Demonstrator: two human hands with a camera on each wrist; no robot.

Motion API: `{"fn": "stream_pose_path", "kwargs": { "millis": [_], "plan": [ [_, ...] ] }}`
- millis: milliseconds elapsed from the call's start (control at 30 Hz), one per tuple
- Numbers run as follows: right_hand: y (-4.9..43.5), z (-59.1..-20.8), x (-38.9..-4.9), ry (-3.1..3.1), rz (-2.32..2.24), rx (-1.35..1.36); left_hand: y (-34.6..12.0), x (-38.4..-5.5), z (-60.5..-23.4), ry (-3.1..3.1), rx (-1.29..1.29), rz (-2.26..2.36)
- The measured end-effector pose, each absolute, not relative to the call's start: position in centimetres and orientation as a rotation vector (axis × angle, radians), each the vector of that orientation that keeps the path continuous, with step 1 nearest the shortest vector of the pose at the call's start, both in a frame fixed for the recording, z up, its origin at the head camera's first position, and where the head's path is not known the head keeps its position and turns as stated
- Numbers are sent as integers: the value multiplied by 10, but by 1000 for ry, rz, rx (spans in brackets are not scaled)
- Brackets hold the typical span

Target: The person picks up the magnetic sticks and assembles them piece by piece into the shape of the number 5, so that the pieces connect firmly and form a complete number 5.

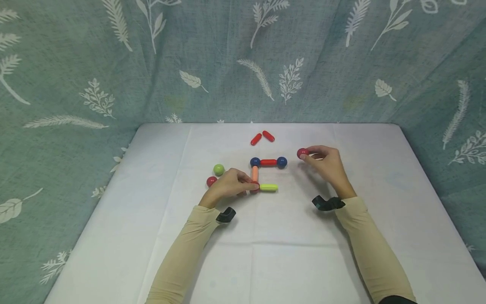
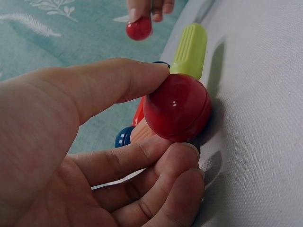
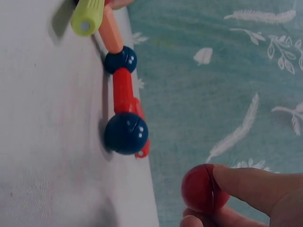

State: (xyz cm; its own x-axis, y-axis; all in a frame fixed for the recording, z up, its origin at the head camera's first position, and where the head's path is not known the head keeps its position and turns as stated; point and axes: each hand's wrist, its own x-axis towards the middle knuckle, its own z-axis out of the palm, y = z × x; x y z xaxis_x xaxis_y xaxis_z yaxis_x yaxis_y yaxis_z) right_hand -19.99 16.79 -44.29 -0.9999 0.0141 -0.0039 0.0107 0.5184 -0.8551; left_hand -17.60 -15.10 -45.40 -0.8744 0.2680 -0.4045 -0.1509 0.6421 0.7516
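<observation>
My left hand (image 1: 232, 184) pinches a dark red ball (image 2: 178, 107) between thumb and fingers. That ball is joined to a ribbed yellow-green rod (image 1: 268, 187) and an orange rod (image 1: 255, 173). The orange rod runs up to a blue ball (image 1: 255, 162), from which a red rod (image 1: 268, 162) leads to a second blue ball (image 1: 282, 162). Above the table at the right, my right hand (image 1: 326, 166) holds another red ball (image 3: 204, 188) by its thumb and fingertips, apart from the joined pieces.
Two loose red rods (image 1: 256, 139) lie near the table's back edge. Beside my left hand are a green ball (image 1: 218, 169) and a red ball (image 1: 211, 181). A white cloth (image 1: 303, 261) covers the table, and a leaf-patterned curtain (image 1: 228, 63) hangs behind it.
</observation>
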Motion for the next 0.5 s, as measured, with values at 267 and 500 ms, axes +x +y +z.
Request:
{"fn": "stream_pose_path", "kwargs": {
  "millis": [267,500],
  "plan": [
    [164,-440,-195,-2710,1541,61,-150,-176,-455,2376,91,1143],
    [165,-440,-194,-2770,1550,138,-150,-176,-454,2380,87,1137]
  ]
}}
